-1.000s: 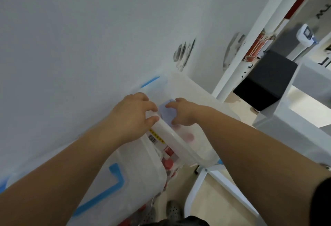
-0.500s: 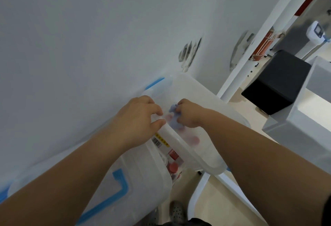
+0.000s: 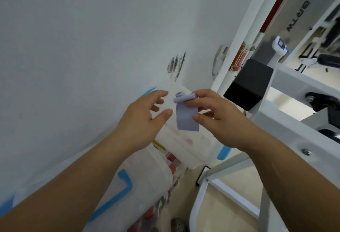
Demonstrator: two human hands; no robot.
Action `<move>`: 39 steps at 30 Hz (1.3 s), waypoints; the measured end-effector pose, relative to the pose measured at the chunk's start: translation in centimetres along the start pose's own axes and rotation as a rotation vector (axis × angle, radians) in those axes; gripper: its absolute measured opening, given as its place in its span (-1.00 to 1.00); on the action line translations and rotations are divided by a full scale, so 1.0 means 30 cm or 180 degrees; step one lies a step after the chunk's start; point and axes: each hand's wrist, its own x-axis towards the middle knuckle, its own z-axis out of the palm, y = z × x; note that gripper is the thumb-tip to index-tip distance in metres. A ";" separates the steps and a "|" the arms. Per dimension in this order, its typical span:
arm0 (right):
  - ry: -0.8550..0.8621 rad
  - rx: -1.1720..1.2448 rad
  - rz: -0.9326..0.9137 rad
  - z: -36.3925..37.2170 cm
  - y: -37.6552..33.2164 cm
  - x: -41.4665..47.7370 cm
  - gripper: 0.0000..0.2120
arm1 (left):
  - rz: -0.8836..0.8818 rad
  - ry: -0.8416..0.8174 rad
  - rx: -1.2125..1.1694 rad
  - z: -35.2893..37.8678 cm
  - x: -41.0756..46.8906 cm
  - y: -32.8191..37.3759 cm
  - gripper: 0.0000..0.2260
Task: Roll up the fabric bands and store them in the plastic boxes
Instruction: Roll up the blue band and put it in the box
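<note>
Filling the lower middle of the view, two cloudy plastic boxes with blue clasps sit end to end along a pale wall [image 3: 82,38]: a near box [image 3: 143,182] and a far box [image 3: 185,147], with red shapes dimly showing through their sides. Both of the person's bare arms reach forward over them. The right hand [image 3: 219,119] holds a lilac fabric band [image 3: 185,115] in the air above the far box, whose lid looks shut. Its grip is closed on the band, fingers pinching the top and the thumb against the right edge. The left hand [image 3: 141,117] is open with its fingers spread and relaxed, holding nothing, and its thumb tip is just beside the band's left edge. The band hangs down from the right grip, its long axis running from the top toward the person. Only the rolled end [image 3: 184,97] is wound up, lying crosswise between the hands. The loose tail below looks likely to be rolled next, and the left hand is the nearer free hand.
</note>
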 end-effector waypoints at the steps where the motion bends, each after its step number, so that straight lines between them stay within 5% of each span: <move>1: 0.0051 0.0101 -0.0021 -0.010 -0.021 -0.043 -0.73 | 0.0138 -0.0025 -0.0156 0.006 -0.020 0.029 -0.67; 5: 0.0213 0.0350 0.0001 -0.024 -0.087 -0.198 -0.78 | 0.0652 0.0185 -0.0519 0.036 -0.116 0.131 -0.80; 11: 0.0643 0.0508 0.0169 0.010 -0.099 -0.385 -0.98 | 0.0569 -0.0044 -0.0428 0.079 -0.274 0.192 -0.88; 15: 0.0825 0.0977 0.0417 0.051 -0.051 -0.469 -0.76 | 0.0544 -0.0039 -0.0009 0.121 -0.363 0.199 -0.89; 23: 0.0460 0.1045 0.0357 0.075 -0.023 -0.583 -0.86 | 0.0554 0.0178 0.0052 0.188 -0.485 0.214 -0.92; 28: 0.0315 0.1120 0.0333 0.057 -0.017 -0.606 -0.87 | 0.0089 -0.0352 -0.0357 0.196 -0.522 0.240 -0.87; 32: 0.0215 0.1422 0.0370 0.039 -0.024 -0.608 -0.90 | -0.0154 -0.0302 -0.0654 0.209 -0.528 0.249 -0.86; 39: 0.0802 0.1767 0.0618 0.094 -0.029 -0.612 -0.93 | -0.0346 -0.0090 -0.1214 0.258 -0.561 0.269 -0.92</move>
